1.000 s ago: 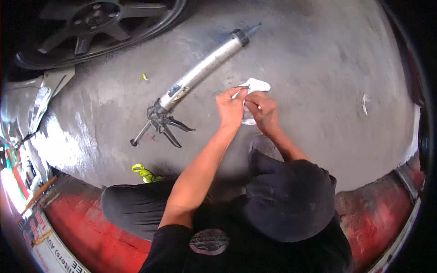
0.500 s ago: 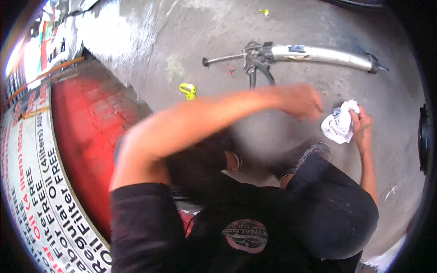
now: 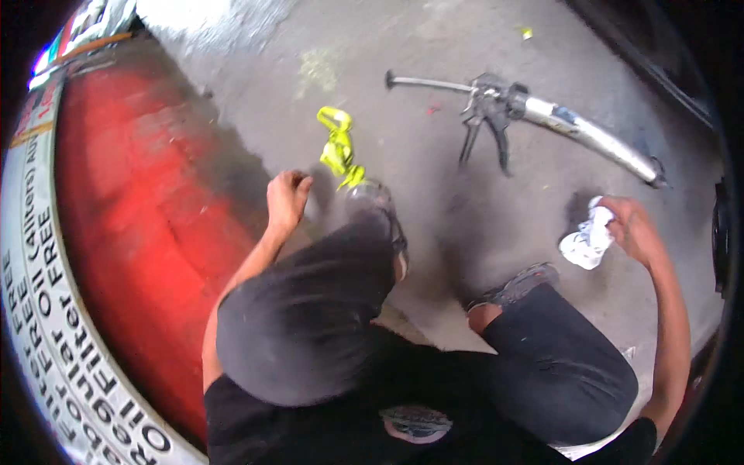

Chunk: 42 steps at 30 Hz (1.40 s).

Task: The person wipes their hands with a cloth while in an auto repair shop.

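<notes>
1. Our right hand (image 3: 634,229) is closed in a pinch on a crumpled white cloth; our left hand (image 3: 288,200) has its fingers loosely curled, and we cannot tell whether anything sits inside them.
2. Beneath everything we see a grey floor (image 3: 422,46), stained in places.
3. Along our left side runs a broad red painted strip (image 3: 155,201), near our left forearm.
4. Ahead of us a silver-barrelled sealant gun (image 3: 546,114) lies on the floor, well apart from our left hand, its black trigger end toward our left.
5. Just beyond our left hand, apart from it, lies a crumpled yellow-green piece (image 3: 337,149).
6. Smaller is the white cloth (image 3: 589,242), out to our right below the gun's nozzle end; we cannot tell whether it touches the floor.
7. We judge the step in hand to be handling this cloth; the next move calls for a steady pinch, or loosened fingers if we release it.
</notes>
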{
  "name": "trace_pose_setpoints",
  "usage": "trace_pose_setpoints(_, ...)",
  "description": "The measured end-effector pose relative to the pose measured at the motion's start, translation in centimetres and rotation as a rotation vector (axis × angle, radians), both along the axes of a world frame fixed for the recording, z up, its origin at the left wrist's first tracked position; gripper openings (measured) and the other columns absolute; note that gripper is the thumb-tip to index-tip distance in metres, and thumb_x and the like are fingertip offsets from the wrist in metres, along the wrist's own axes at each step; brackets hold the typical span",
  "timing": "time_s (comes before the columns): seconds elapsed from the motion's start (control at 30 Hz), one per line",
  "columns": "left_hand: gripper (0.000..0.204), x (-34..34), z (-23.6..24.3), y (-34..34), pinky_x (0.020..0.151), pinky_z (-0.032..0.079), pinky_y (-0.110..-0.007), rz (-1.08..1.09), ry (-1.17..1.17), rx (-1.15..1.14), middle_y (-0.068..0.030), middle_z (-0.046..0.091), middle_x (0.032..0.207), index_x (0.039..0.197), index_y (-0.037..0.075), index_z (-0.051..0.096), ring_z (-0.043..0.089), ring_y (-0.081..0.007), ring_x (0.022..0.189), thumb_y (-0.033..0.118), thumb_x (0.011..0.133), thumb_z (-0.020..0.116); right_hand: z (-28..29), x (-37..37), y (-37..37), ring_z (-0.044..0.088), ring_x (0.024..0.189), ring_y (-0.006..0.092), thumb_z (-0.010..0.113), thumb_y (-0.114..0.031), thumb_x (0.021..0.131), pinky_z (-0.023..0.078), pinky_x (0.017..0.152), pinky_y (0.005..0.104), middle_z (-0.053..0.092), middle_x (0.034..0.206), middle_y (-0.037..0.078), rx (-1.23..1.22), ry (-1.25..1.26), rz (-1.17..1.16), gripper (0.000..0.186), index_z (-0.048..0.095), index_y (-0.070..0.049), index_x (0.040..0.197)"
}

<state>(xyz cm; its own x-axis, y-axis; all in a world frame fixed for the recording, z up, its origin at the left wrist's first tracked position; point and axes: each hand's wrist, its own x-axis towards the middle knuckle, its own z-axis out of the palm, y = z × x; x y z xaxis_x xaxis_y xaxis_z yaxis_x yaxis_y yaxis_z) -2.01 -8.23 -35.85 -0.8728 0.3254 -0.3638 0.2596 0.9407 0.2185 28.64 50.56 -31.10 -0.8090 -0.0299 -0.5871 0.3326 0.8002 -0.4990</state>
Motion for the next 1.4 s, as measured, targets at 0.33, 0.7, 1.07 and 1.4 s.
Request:
trace_pose_setpoints(0.33,0.076,0.6,-2.1,30.7,0.103,0.042,-0.050,-0.953,0.163,0.414,-0.0215,0.051,0.137,0.146,0.005,0.046,0.050,-0.0390,0.125,0.033,0.083,0.077,1.0,-1.2,2.0,0.060,0.109,0.0371,0.057,-0.001,0.078,0.047,0.099,0.0466,0.065,0.111,0.016,0.009,-0.025,-0.034,0.037,0.067,-0.007,0.113)
trace_pose_setpoints(0.7,0.064,3.3,-6.6,43.1,0.097,0.049,-0.050,-1.283,-0.078,0.000,-0.0184,0.054,0.123,0.131,0.003,0.049,0.054,-0.0377,0.118,0.020,0.077,0.079,3.3,22.5,-2.5,0.069,0.092,0.0352,0.060,-0.010,0.077,0.055,0.085,0.0427,0.072,0.103,0.020,-0.081,0.073,-1.037,0.040,0.069,-0.004,0.116)
trace_pose_setpoints(1.07,0.064,0.9,21.2,47.9,0.099,0.050,-0.049,-1.553,-0.024,-0.391,-0.0154,0.054,0.124,0.126,0.004,0.051,0.055,-0.0356,0.121,0.020,0.074,0.083,18.8,38.3,-17.0,0.067,0.082,0.0439,0.058,-0.006,0.081,0.054,0.074,0.0456,0.069,0.084,0.025,0.124,-0.066,-1.548,0.035,0.070,-0.003,0.113)
trace_pose_setpoints(1.4,0.058,14.3,45.7,47.6,0.090,0.053,-0.046,-1.447,-0.507,-0.637,-0.0274,0.070,0.109,0.114,-0.002,0.068,0.068,-0.0392,0.105,0.035,0.071,0.080,38.6,43.3,-31.5,0.068,0.089,0.0201,0.046,0.006,0.085,0.053,0.083,0.0335,0.073,0.100,0.012,0.055,0.512,-2.199,0.044,0.063,0.001,0.125)
